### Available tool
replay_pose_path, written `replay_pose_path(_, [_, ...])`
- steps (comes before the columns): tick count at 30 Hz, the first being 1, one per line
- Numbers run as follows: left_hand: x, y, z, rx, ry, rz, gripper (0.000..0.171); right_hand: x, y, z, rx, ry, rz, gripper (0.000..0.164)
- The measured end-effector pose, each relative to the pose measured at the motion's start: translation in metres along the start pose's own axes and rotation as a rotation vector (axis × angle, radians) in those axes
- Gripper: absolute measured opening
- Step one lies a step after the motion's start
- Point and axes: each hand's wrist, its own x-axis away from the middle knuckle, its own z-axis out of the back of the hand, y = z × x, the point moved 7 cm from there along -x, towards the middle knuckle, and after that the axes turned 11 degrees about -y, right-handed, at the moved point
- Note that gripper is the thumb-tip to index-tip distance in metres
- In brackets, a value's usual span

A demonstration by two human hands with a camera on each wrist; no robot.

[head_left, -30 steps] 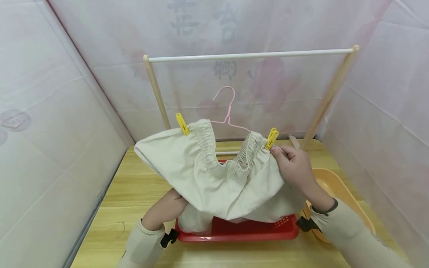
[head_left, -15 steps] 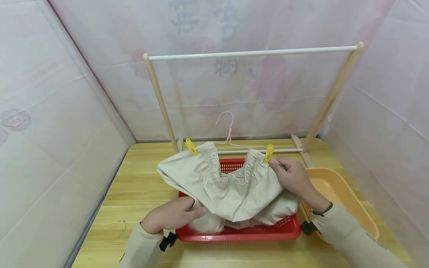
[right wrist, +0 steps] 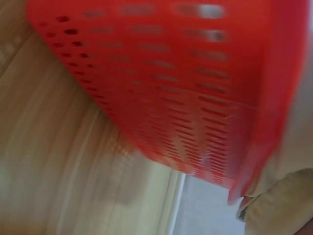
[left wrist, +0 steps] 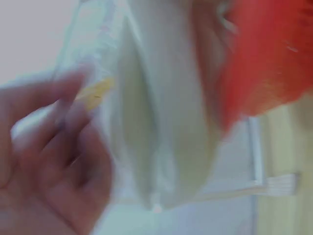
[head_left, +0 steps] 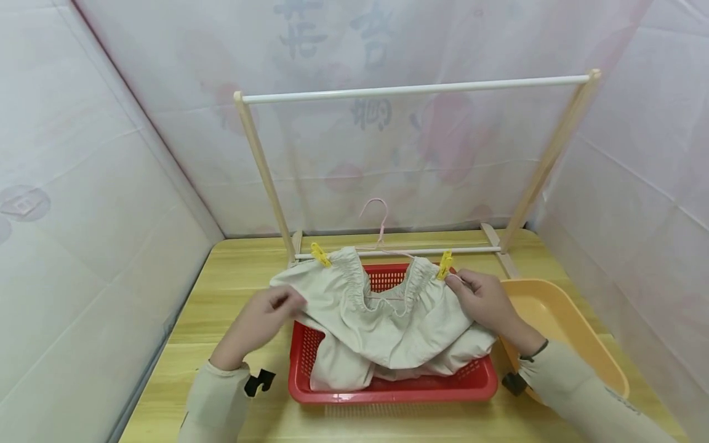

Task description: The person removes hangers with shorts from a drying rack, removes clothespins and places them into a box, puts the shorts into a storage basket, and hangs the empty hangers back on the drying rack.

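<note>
Cream shorts [head_left: 382,338] with a gathered elastic waist lie partly in a red basket [head_left: 388,397]. A pink hanger [head_left: 381,227] sits at their waistband, its hook upright. Yellow clothespins grip the waist: a left clothespin [head_left: 320,254] and a right clothespin [head_left: 445,264]. My right hand [head_left: 487,304] pinches the cloth just beside the right clothespin. Near the left edge of the shorts is my left hand [head_left: 260,323], loosely curled; it appears to hold nothing. The left wrist view is blurred, with the left clothespin [left wrist: 98,93] beyond the fingertips. The right wrist view shows mostly the basket [right wrist: 161,83].
Behind the basket stands a wooden rack with a white top bar [head_left: 415,90] and a low white bar. An orange tray [head_left: 554,307] sits to the right on the wooden table [head_left: 232,295]. Printed curtains [head_left: 83,184] enclose the sides and back.
The shorts and hanger have come down toward the basket. My left hand has come out from under the shorts and moved up along their left side. The right hand has kept its pinch.
</note>
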Motion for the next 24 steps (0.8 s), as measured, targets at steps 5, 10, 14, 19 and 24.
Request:
replay_pose_path(5, [-0.006, -0.015, 0.018, -0.076, 0.405, -0.08, 0.024, 0.004, -0.005, -0.01, 0.069, 0.004, 0.088, 0.02])
replay_pose_path(10, [-0.019, -0.028, -0.002, -0.163, 0.324, -0.036, 0.042, 0.009, -0.008, -0.017, 0.119, 0.048, 0.12, 0.016])
replay_pose_path(14, [-0.023, -0.037, -0.01, -0.187, 0.308, 0.023, 0.04, 0.011, -0.008, -0.022, 0.139, 0.078, 0.138, 0.013])
replay_pose_path(19, [-0.026, -0.043, -0.021, -0.36, 0.335, 0.066, 0.026, 0.012, -0.008, -0.028, 0.165, 0.084, 0.157, 0.008])
replay_pose_path(24, [-0.028, -0.041, -0.027, -0.457, 0.352, 0.087, 0.023, 0.013, -0.007, -0.029, 0.203, 0.066, 0.121, 0.007])
